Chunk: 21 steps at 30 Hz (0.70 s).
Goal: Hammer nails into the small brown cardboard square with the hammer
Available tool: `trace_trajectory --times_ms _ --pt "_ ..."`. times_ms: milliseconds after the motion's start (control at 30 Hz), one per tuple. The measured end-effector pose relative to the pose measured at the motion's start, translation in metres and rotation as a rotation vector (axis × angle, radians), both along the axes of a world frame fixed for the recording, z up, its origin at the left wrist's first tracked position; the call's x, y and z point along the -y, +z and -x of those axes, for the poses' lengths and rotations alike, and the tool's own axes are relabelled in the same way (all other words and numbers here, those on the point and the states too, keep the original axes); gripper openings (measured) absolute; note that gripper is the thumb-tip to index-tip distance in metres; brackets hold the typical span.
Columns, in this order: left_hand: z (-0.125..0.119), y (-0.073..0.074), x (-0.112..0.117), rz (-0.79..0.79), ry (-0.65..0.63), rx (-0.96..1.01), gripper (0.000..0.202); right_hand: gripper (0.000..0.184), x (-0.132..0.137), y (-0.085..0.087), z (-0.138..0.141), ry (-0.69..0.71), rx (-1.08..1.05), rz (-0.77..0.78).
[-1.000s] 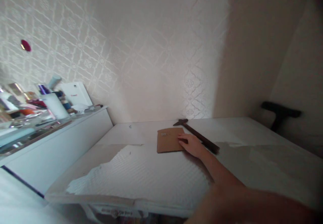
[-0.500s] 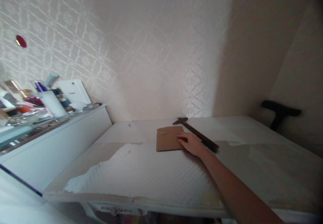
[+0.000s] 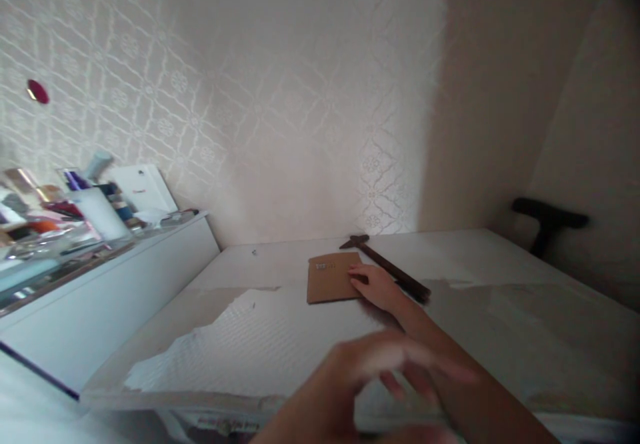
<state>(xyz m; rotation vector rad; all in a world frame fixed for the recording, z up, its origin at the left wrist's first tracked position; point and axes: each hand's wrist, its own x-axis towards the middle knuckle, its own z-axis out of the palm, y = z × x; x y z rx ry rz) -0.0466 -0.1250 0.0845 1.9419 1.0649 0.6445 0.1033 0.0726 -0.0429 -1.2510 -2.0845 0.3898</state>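
Observation:
My right hand (image 3: pixel 377 285) reaches far across the white table (image 3: pixel 500 257) and lies flat, fingers stretched, on the right edge of a small brown cardboard piece (image 3: pixel 327 279). Just behind this hand lies a dark hammer (image 3: pixel 395 272), its head pointing toward the wall. My left hand (image 3: pixel 365 381) hovers low in the foreground above the table's near edge. It is blurred, its fingers stretched out to the right with nothing in them.
A white textured sheet (image 3: pixel 280 344) covers the near part of the table. On the left, a white cabinet (image 3: pixel 125 264) carries several bottles and jars (image 3: pixel 75 197). Patterned wallpaper is behind. A black handle-like object (image 3: pixel 547 221) stands at the right.
My left hand has come into view at the bottom, moving over the near edge. My right hand stays on the cardboard. The view has shifted slightly.

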Motion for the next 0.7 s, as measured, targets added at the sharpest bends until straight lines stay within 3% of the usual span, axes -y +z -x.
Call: trace_trajectory --times_ms 33,100,200,267,367,567,700 --pt "-0.003 0.0 -0.008 -0.054 0.077 -0.036 0.035 0.028 0.0 0.0 0.0 0.001 -0.008 -0.004" --pt "-0.007 -0.012 -0.033 -0.166 0.164 -0.143 0.032 0.028 0.0 0.0 0.001 0.015 -0.025 -0.01" --pt "-0.002 -0.051 -0.08 -0.344 0.267 -0.422 0.03 0.029 0.0 -0.001 0.001 0.033 -0.044 -0.01" --pt "0.007 -0.076 -0.106 -0.37 0.337 -0.633 0.032 0.028 0.0 -0.002 0.001 0.022 -0.055 -0.013" --pt "0.017 -0.097 -0.131 -0.416 0.348 -0.779 0.041 0.026 0.001 -0.002 0.002 0.001 -0.053 -0.03" --pt "0.013 -0.102 -0.152 -0.522 0.281 -0.704 0.043 0.031 0.005 0.002 0.002 -0.044 0.035 -0.089" --pt "0.01 -0.102 -0.155 -0.536 0.328 -0.68 0.039 0.039 0.01 0.015 -0.006 -0.287 0.181 -0.134"
